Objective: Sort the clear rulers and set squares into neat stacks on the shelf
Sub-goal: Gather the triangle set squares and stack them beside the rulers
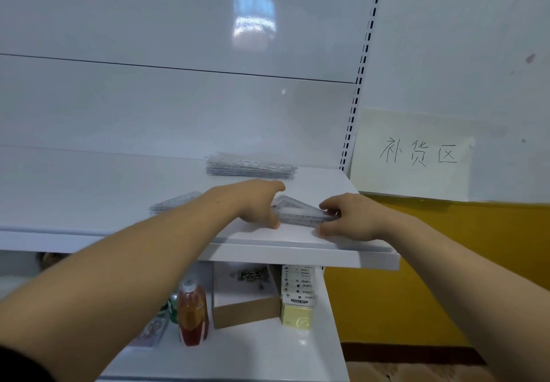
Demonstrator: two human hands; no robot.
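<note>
A stack of clear set squares [300, 213] is held near the front edge of the shelf [342, 244], between both hands. The left hand [256, 203] is curled on the stack's 9 o'clock end, its fingers [268, 186] wrapped over the back and the thumb pressed at the front. The right hand [352, 218] is clamped on the 3 o'clock end, fingers on top and thumb at the front. The stack seems to rest on the shelf; actual contact can't be told through the clear plastic.

The rulers [250, 167] are piled at 12 o'clock from the hands, against the back panel and well apart from them. A second stack [175, 203], also clear, is seen at 9 o'clock, partly hidden by the left forearm. On the lower shelf at 6 o'clock a bottle [192, 310], a box [247, 310] and sticky notes [297, 313] are seen.

Step judged: the edges are being squared up.

Risks:
- The plastic looks slick. If the ends are squeezed unevenly, pieces could be fanned out or shot sideways.
- The stack is close to the front lip, so a loose piece could be pushed off at 6 o'clock onto the lower shelf.
- The second stack could be swept by the left forearm if that arm is pulled back low.
- Misaligned pieces could be missed, clear on white.
</note>
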